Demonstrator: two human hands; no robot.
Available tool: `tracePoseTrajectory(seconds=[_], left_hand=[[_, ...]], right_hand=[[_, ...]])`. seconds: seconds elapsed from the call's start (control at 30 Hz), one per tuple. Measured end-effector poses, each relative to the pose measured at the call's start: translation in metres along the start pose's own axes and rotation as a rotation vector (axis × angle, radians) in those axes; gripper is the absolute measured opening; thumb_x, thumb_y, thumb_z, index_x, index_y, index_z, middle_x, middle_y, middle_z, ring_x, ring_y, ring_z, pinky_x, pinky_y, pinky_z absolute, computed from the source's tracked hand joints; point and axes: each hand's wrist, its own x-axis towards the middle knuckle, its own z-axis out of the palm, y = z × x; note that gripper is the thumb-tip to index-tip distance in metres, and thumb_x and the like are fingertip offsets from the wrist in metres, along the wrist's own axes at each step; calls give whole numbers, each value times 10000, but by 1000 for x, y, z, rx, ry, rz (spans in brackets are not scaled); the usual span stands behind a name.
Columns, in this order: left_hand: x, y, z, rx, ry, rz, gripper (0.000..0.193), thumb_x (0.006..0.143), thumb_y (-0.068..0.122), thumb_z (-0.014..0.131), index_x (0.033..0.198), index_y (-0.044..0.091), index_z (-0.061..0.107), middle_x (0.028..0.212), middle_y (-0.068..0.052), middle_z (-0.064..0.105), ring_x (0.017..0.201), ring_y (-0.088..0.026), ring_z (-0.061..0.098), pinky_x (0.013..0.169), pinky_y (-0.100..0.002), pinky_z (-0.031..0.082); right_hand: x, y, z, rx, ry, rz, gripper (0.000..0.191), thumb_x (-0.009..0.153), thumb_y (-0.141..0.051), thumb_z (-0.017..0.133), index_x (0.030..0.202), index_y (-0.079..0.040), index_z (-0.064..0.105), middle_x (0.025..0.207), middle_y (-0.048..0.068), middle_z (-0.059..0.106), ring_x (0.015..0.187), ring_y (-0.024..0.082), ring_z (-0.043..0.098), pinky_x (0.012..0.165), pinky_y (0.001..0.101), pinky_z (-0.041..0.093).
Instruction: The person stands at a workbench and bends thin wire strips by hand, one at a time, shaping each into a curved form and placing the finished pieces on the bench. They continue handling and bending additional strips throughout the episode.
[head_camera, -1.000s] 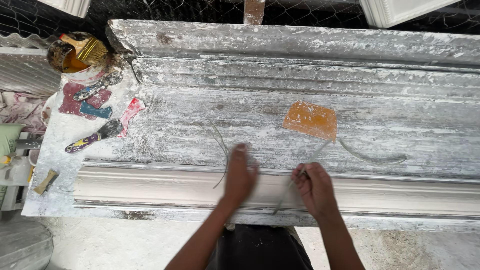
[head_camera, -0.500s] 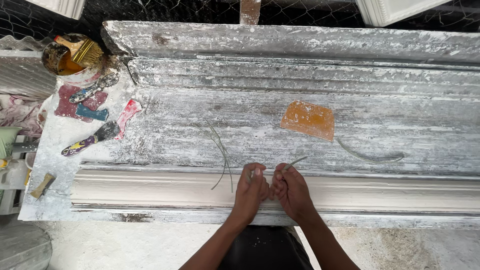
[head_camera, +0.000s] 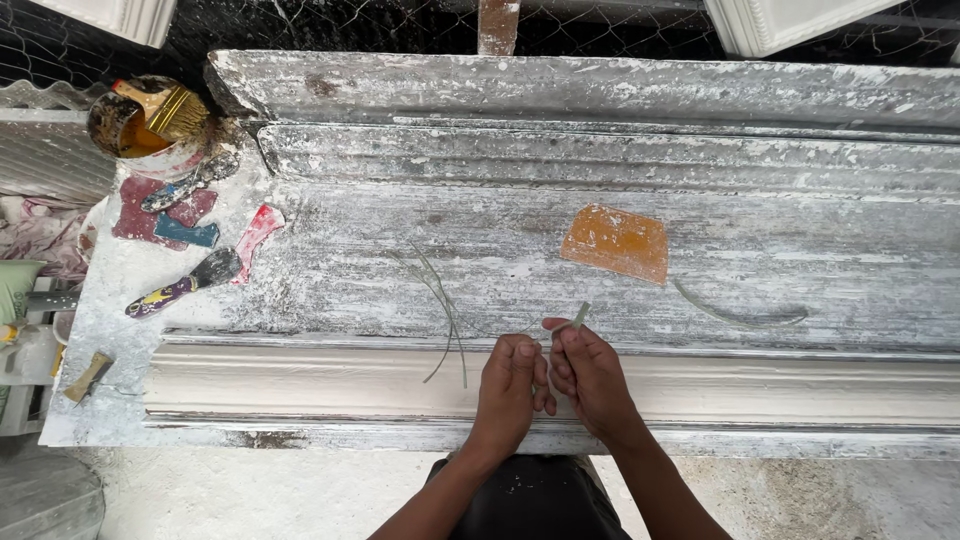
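My left hand (head_camera: 508, 392) and my right hand (head_camera: 590, 372) are side by side over the front ledge of a long plaster-caked moulding bench (head_camera: 620, 270). Both pinch a thin pale-green fibre strip (head_camera: 578, 317) whose short end sticks up above my right fingers. Several loose thin strands (head_camera: 445, 312) lie curved on the bench just left of my hands. An orange flat scraper (head_camera: 616, 242) rests beyond my right hand. A curved strip (head_camera: 738, 318) lies to the right.
At the left end sit a rusty tin with a brush (head_camera: 145, 118), several plaster-covered spatulas (head_camera: 185, 283) and red and blue scrapers (head_camera: 186, 232). A wire mesh fence (head_camera: 300, 25) runs behind. The smooth white moulding profile (head_camera: 800, 385) spans the front edge.
My hands came together from apart a second ago. They now hold the strip between them, and the view has shifted slightly.
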Motion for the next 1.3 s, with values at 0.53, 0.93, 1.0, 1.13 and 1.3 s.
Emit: tracePoseTrajectory(seconds=[0.53, 0.93, 1.0, 1.13, 1.3], left_hand=[[-3, 4, 17, 173, 90, 25, 238, 1093, 271, 449, 1116, 35, 460, 774, -51, 647, 598, -72, 615, 421, -231, 474], [-2, 4, 14, 260, 17, -64, 202, 1064, 232, 524, 1072, 36, 474, 796, -48, 680, 621, -68, 608, 417, -232, 475], [-1, 6, 13, 285, -5, -74, 202, 1061, 230, 527, 1083, 33, 490, 795, -38, 686, 620, -70, 609, 434, -243, 488], [-1, 19, 3, 531, -17, -14, 203, 1079, 207, 560, 1108, 10, 603, 818, -99, 706, 661, -144, 587, 542, -322, 484], [-1, 48, -16, 1050, -38, 629, 342, 957, 113, 632, 1296, 88, 601, 1239, -163, 639, 1029, -291, 669, 866, -390, 543]], right_hand=[[-6, -6, 13, -69, -43, -83, 442, 1125, -304, 401, 1342, 38, 578, 662, -28, 440, 530, 41, 369, 495, 203, 346], [-2, 8, 0, -54, 13, -57, 357, 1096, -327, 438, 1068, -28, 631, 646, -28, 481, 498, 45, 428, 462, 214, 384], [-1, 10, -3, -49, 1, -55, 352, 1097, -335, 436, 1034, -40, 618, 646, -29, 480, 496, 48, 434, 459, 214, 379], [1, 8, -12, -70, -10, -56, 334, 1123, -327, 461, 1023, -54, 626, 685, -47, 457, 576, 1, 394, 506, 180, 333], [-5, -10, -23, -823, -120, -224, 275, 1084, -260, 491, 1003, -54, 655, 847, 17, 614, 766, 108, 578, 715, 304, 496]])
